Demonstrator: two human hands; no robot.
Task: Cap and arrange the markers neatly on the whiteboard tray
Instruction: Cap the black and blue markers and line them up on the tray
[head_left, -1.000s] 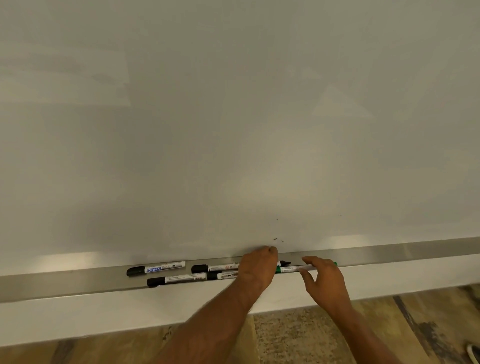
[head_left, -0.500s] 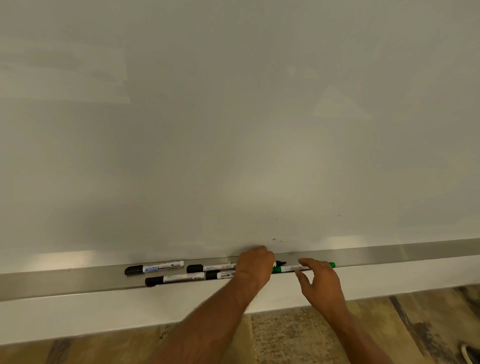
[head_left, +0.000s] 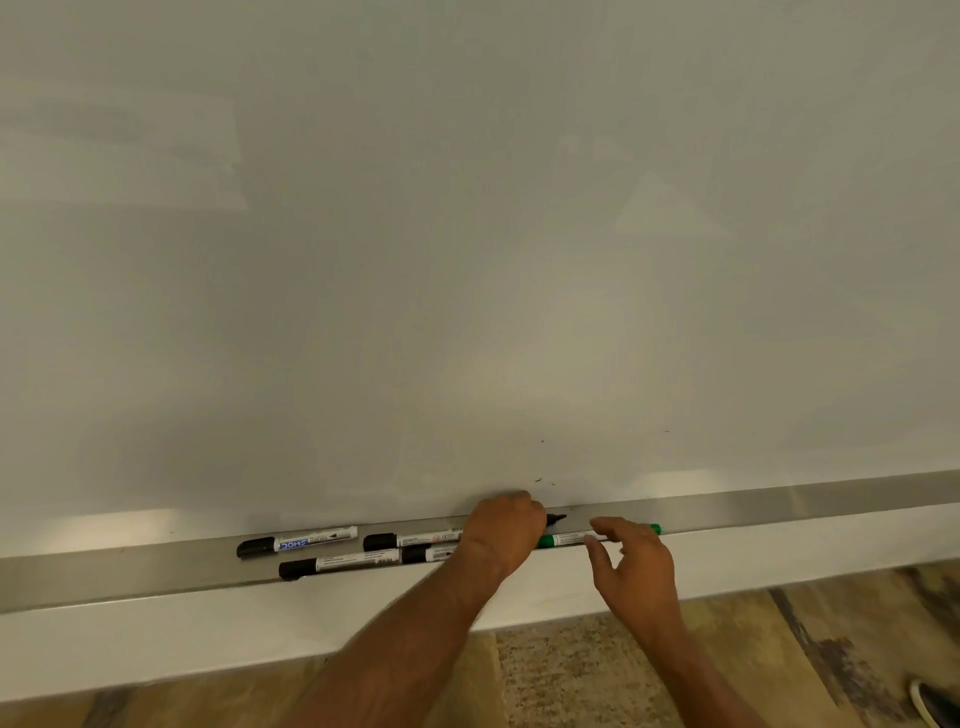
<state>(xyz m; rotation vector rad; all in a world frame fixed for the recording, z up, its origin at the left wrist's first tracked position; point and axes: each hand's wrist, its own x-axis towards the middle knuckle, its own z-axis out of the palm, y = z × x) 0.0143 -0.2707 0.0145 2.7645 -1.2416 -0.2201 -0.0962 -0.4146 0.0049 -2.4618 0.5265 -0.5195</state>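
A grey metal whiteboard tray (head_left: 779, 506) runs across the bottom of the whiteboard (head_left: 467, 260). On its left part lie a black marker with a blue label (head_left: 296, 541) and a capped black marker (head_left: 337, 563). Two more black markers (head_left: 415, 540) reach under my left hand (head_left: 501, 535). That hand is curled over them, and a bare black tip (head_left: 558, 518) sticks out to its right. A green marker (head_left: 563, 539) lies just right of it. My right hand (head_left: 634, 564) has its fingers spread, fingertips at the green marker's middle.
Below the tray is a white wall strip (head_left: 156, 639), then a patterned wooden floor (head_left: 571, 675). A dark shoe (head_left: 935, 704) shows at the bottom right corner. The tray stretches on bare to the right of the green marker.
The view has drifted a little, so everything sits slightly further left. My right hand's fingers have loosened and spread over the green marker. My left hand stays on the black markers.
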